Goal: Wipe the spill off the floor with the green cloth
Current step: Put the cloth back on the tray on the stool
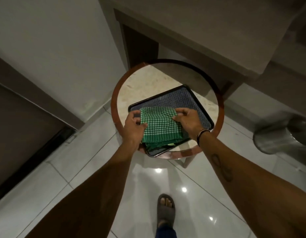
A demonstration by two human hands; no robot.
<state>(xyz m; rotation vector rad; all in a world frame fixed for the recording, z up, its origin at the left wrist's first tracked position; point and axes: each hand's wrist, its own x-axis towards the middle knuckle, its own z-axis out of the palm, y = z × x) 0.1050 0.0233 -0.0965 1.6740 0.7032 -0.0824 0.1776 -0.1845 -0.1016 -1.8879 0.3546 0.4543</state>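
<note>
Glossy pale floor tiles (90,169) fill the lower part of the head view, with three small bright light reflections on them. One round side table (167,107) stands on the tiles; it has a reddish-brown wooden rim and a light speckled stone top. On that top lies one dark rectangular tray (188,98) with a patterned blue-grey inner surface, turned at an angle to the table edge.

One green cloth (159,126), checked in green and white with a solid green border, lies folded on the near half of the tray. Beneath its near edge some darker green folded fabric shows, and whether that is the same cloth or a second one cannot be told.

Two bare arms reach forward from the bottom of the view. The left hand (133,126) pinches the left edge of the cloth, fingers curled over the top and thumb at the side. The right hand (188,119) pinches the far right corner with bent fingers. One dark band sits on the right wrist, and one dark mark shows on the right forearm.

One foot in a dark sandal (166,210) stands on the tiles below the table. One dark doorway opening (140,45) shows behind the table.
</note>
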